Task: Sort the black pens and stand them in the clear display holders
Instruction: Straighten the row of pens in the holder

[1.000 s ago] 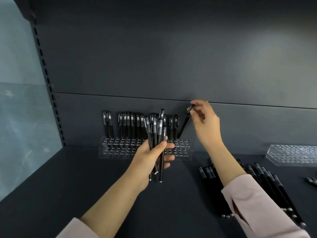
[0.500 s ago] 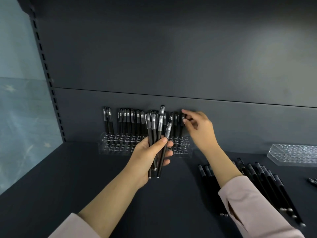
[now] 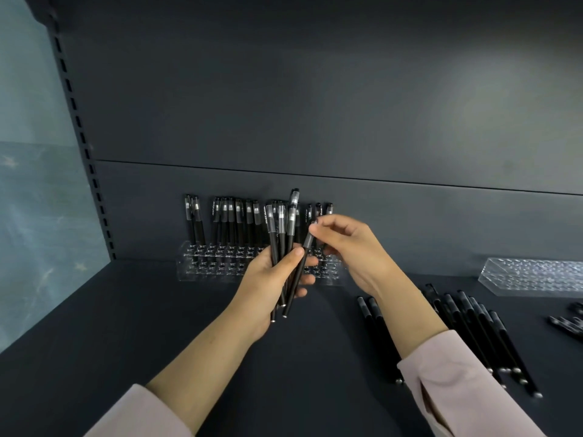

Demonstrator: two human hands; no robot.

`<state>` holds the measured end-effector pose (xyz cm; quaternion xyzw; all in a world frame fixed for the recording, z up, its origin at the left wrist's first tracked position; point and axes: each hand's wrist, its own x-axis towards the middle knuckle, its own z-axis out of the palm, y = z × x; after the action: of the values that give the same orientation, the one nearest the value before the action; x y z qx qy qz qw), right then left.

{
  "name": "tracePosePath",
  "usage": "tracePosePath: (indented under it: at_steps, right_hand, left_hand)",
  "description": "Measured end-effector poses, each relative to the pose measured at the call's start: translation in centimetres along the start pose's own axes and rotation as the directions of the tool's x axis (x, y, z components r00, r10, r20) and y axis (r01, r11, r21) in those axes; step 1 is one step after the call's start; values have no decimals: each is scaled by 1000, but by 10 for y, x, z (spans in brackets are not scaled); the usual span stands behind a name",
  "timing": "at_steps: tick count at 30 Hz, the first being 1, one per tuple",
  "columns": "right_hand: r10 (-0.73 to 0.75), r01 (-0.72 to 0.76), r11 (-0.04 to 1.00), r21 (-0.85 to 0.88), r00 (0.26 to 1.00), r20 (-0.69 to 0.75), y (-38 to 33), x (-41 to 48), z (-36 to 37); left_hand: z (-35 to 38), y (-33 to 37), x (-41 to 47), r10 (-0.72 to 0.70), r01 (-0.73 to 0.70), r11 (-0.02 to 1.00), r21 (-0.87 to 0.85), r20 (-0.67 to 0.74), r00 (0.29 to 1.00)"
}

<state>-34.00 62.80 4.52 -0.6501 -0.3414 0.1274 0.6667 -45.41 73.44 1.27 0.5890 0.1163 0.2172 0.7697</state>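
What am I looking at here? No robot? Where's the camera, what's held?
No robot: a person works with bare hands, filmed by a wide-angle camera on their head looking forward and down at a dark shelf. The left hand keeps a grip on a bundle of black pens. The right hand pinches the cap end of one pen from that bundle. Behind stands a clear holder with a row of pens upright in it. An empty clear holder sits at right, with loose pens lying flat before it.

Black pens (image 3: 233, 222) upright in left clear holder (image 3: 208, 266), loose pens (image 3: 473, 329) lying flat, right holder (image 3: 533, 275) empty
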Motion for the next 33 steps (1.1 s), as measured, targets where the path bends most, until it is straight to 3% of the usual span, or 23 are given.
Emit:
tracePosePath:
  at_steps: [3, 5, 8, 10, 15, 27, 33]
  right_hand:
    - [-27, 46, 992, 119, 986, -162, -1, 6, -8]
    - [-52, 117, 979, 164, 933, -356, -2, 10, -17]
    - [-156, 234, 970, 69, 813, -561, -3, 11, -31]
    - [-250, 274, 960, -56, 753, -609, -1, 11, -37]
    - [-409, 280, 909, -309, 739, -535, 6, 11, -37]
    - [-419, 219, 863, -455, 814, -402, 13, 20, -32]
    - [-504, 220, 657, -721, 840, -202, 29, 28, -31]
  left_hand:
    - [-1, -3, 2, -36, 33, 998, -57, -52, 998]
    - [-4, -5, 5, -27, 30, 999, 37, -85, 996]
    - [-7, -6, 7, -1, 17, 986, 164, -98, 995]
    - [-8, -5, 6, -16, 31, 983, 180, -82, 996]
    - [-7, -3, 4, 16, -13, 983, 185, -15, 1000]
    - [-7, -3, 1, 21, -25, 994, 103, 39, 999]
    - [-7, -3, 1, 32, -42, 985, 165, 61, 998]
